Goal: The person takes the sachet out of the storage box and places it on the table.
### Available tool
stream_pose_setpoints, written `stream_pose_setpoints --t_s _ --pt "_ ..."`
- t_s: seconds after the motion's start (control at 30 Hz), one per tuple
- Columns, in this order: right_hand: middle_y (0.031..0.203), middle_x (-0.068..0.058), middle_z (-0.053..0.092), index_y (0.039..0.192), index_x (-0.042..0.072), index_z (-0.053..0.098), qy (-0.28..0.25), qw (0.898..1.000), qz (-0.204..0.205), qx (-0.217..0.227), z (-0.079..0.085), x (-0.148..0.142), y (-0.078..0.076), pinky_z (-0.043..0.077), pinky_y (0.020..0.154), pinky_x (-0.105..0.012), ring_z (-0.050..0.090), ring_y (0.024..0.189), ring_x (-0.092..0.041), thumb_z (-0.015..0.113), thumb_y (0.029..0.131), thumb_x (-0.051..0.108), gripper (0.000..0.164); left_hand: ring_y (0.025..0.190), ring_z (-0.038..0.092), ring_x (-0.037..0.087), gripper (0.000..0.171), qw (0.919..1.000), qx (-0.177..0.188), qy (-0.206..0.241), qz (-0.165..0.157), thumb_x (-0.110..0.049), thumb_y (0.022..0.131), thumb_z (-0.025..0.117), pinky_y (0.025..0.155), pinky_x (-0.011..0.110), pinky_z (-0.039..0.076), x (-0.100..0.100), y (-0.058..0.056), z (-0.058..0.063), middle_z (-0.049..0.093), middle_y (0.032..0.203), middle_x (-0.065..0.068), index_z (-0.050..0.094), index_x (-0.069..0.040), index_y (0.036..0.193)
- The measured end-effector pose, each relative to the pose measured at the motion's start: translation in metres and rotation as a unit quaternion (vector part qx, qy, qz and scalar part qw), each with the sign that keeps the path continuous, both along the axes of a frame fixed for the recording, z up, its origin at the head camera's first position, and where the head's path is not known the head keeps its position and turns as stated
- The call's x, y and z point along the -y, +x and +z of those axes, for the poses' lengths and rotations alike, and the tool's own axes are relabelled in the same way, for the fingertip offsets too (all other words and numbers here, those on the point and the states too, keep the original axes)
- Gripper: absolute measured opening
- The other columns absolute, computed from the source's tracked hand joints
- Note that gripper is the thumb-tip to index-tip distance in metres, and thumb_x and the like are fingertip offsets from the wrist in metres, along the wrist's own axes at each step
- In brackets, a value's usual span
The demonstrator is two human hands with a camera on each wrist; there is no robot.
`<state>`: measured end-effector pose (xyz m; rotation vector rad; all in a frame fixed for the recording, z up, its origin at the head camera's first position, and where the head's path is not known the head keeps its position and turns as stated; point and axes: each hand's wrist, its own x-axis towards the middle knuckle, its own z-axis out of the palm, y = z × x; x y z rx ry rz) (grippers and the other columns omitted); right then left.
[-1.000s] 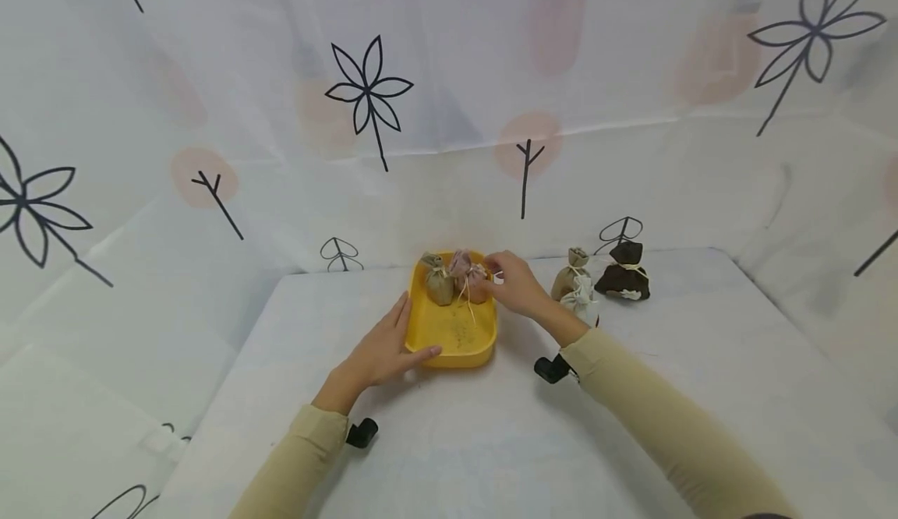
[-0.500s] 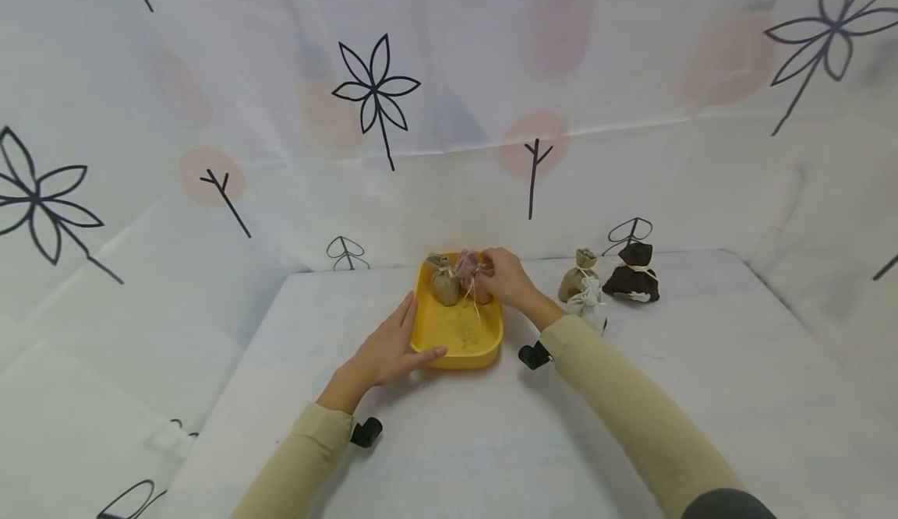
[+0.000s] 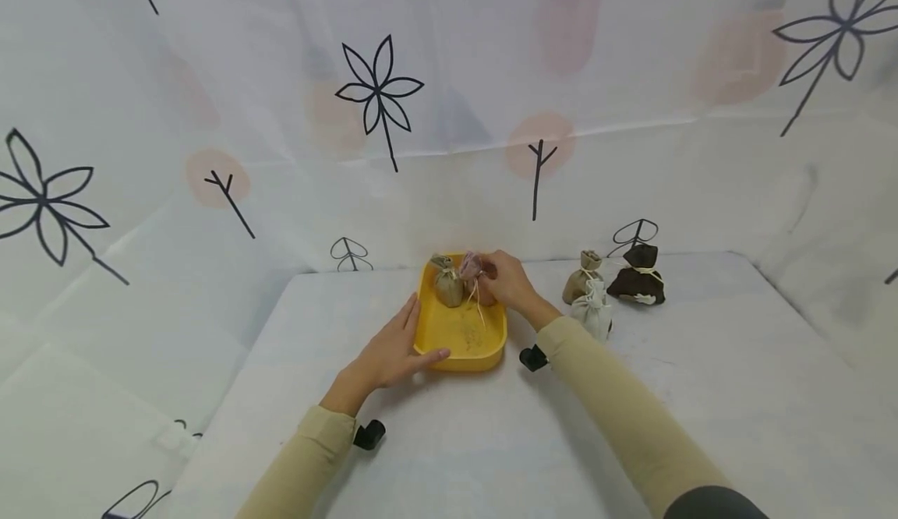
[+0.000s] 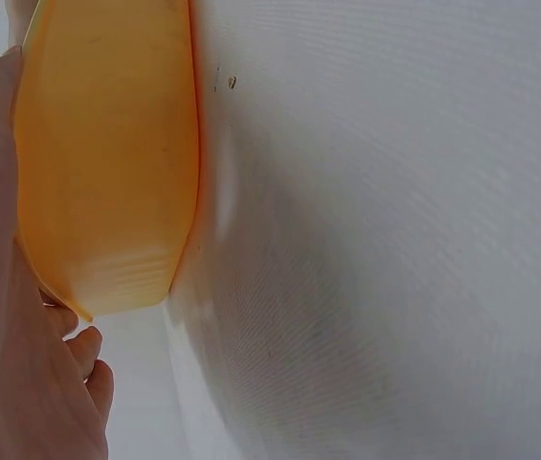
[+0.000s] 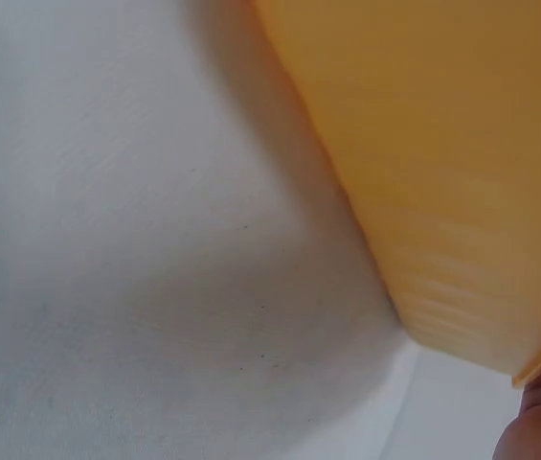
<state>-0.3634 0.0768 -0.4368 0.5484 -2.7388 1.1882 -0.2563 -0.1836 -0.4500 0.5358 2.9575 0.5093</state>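
Observation:
A yellow tray (image 3: 457, 338) stands toward the back of the table. Along its left side lies my left hand (image 3: 389, 351), fingers straight and spread at the rim, thumb across the near left corner. My right hand (image 3: 510, 284) reaches over the tray's right rim and pinches a pink drawstring pouch (image 3: 471, 266) near its tied neck. That pouch sits in the far part of the tray, its right side covered by the fingers. Beside it, an olive-green drawstring pouch (image 3: 449, 288) stands upright. The left wrist view shows the tray's outer wall (image 4: 107, 153) close beside the palm.
Right of the tray stand a tan pouch (image 3: 577, 285), a white pouch (image 3: 593, 315) in front of it and a dark brown pouch (image 3: 637, 281). A white cloth (image 3: 435, 457) covers the table; a patterned curtain (image 3: 456, 207) hangs behind. Black wrist mounts (image 3: 369, 435) stick out beneath the sleeves.
The right hand has moved slightly inward over the pink pouch, its fingers closing near the neck. The left hand keeps its place on the tray. The whole view has shifted a little.

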Motion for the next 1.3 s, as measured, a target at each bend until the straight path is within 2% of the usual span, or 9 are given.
stream_pose_setpoints --t_s 0.13,0.37,0.53,0.83,1.3 --pt "0.116 -0.02 0.063 0.127 -0.007 0.065 -0.001 1.0 -0.009 -0.003 -0.005 0.0 0.0 0.054 0.097 -0.046 0.06 0.107 -0.032 0.066 0.096 0.005 0.032 0.156 0.018 0.03 0.122 1.0 0.0 0.003 0.0 -0.09 0.084 0.042 0.125 0.044 0.022 -0.001 0.001 0.0 -0.001 0.172 0.008 0.001 -0.008 0.165" --pt "0.121 -0.023 0.063 0.126 -0.009 0.062 -0.02 1.0 -0.015 -0.003 -0.009 -0.003 0.002 0.052 0.101 -0.048 0.06 0.113 -0.035 0.062 0.101 0.007 0.03 0.156 0.018 0.029 0.122 1.0 0.005 -0.003 -0.006 -0.09 0.085 0.042 0.125 0.042 0.022 -0.003 0.002 -0.004 -0.002 0.172 0.008 -0.001 -0.008 0.164" --pt "0.119 -0.024 0.064 0.125 -0.009 0.061 -0.048 0.999 -0.016 0.002 0.001 -0.005 0.006 0.053 0.098 -0.047 0.061 0.109 -0.035 0.062 0.102 0.009 0.029 0.156 0.018 0.029 0.12 1.0 0.0 -0.001 -0.007 -0.087 0.086 0.044 0.125 0.043 0.022 -0.003 0.002 -0.004 -0.001 0.172 0.008 0.0 -0.008 0.165" --pt "0.116 -0.019 0.064 0.125 -0.006 0.06 -0.058 0.998 0.002 0.022 0.022 -0.007 0.019 0.056 0.095 -0.043 0.06 0.105 -0.031 0.06 0.103 0.009 0.026 0.156 0.019 0.029 0.12 1.0 -0.006 0.002 -0.003 -0.088 0.086 0.042 0.125 0.043 0.023 0.0 0.003 -0.005 0.0 0.173 0.008 0.001 -0.008 0.165" --pt "0.113 -0.018 0.065 0.122 -0.005 0.061 -0.063 0.998 0.024 -0.004 0.044 -0.025 0.046 0.057 0.091 -0.044 0.063 0.104 -0.031 0.063 0.102 0.009 0.025 0.156 0.018 0.03 0.122 0.9999 -0.01 0.007 -0.007 -0.09 0.085 0.041 0.125 0.043 0.022 -0.001 0.002 -0.001 0.0 0.172 0.01 0.0 -0.007 0.165"
